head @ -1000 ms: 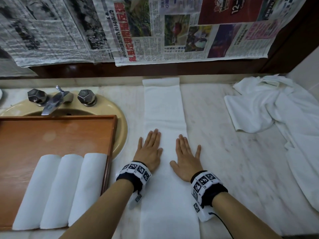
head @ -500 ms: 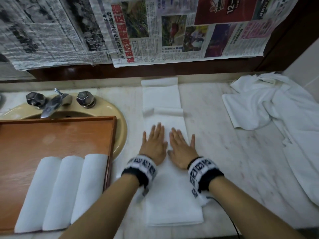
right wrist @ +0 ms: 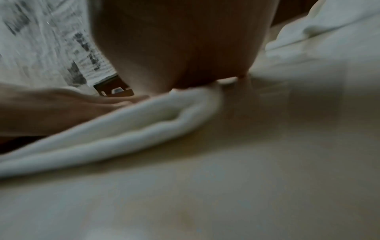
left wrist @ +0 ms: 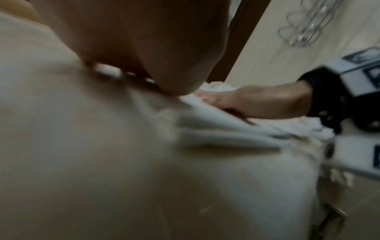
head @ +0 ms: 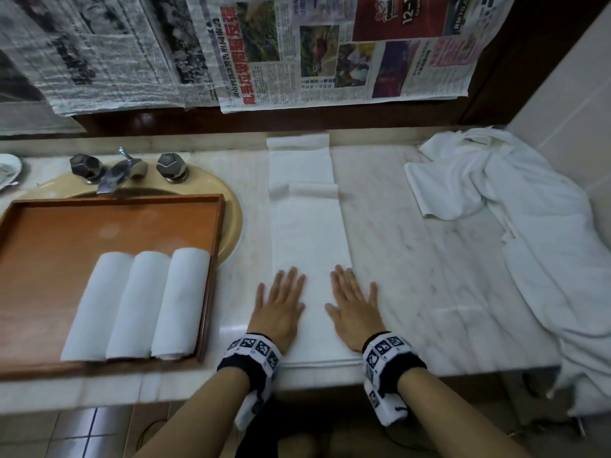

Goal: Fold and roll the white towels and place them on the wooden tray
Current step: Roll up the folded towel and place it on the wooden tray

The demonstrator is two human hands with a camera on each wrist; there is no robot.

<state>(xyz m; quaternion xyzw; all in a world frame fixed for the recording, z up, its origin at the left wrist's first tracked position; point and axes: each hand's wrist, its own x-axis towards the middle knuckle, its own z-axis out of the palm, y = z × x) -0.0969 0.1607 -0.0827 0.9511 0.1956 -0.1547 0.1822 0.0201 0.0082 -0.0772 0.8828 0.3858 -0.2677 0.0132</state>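
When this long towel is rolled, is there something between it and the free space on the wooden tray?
Nothing visible blocks the way. The folded towel lies on the counter under the left hand and right hand, right of the wooden tray. Only the tray's raised rim lies between. Three rolled towels fill its near part; the far part is bare.

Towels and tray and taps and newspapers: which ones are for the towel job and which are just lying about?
For the job:
- folded towel strip under the left hand and right hand
- three rolled towels
- wooden tray
- heap of unfolded towels

Just lying about:
- tap
- sink
- newspapers
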